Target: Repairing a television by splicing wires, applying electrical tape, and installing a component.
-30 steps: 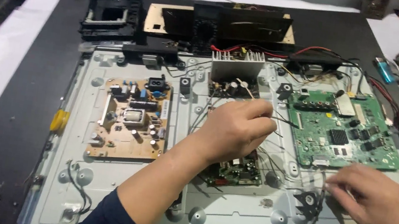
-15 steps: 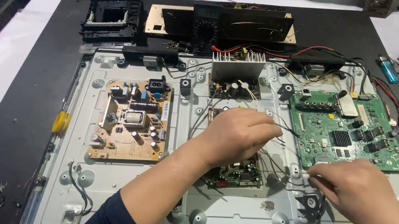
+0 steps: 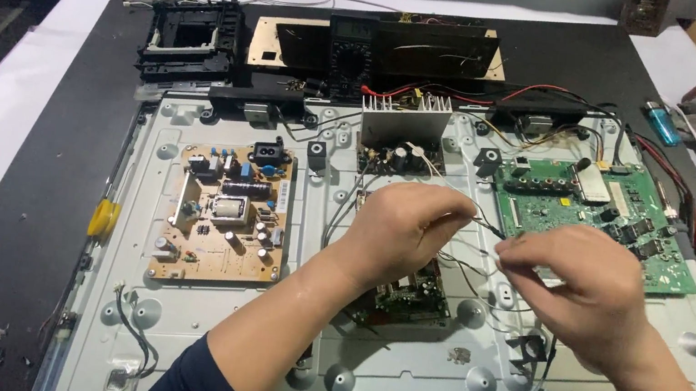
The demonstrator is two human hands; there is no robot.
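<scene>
1. Risk: I judge the thin black wire (image 3: 479, 227) could snap or tear from its joint if my hands pull apart.
2. My left hand (image 3: 403, 227) curls knuckles-up over the small green board (image 3: 407, 294), fingertips pinched closed on the wire.
3. My right hand (image 3: 570, 279) pinches the wire's other end, beside the large green board (image 3: 628, 230) on the metal chassis (image 3: 193, 310).

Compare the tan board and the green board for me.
The tan board sits left of the hands, in full view; the green board sits right, partly behind the right hand. The tan board carries tall components; the green board has mostly flat chips. Both lie flat on the metal panel.
</scene>
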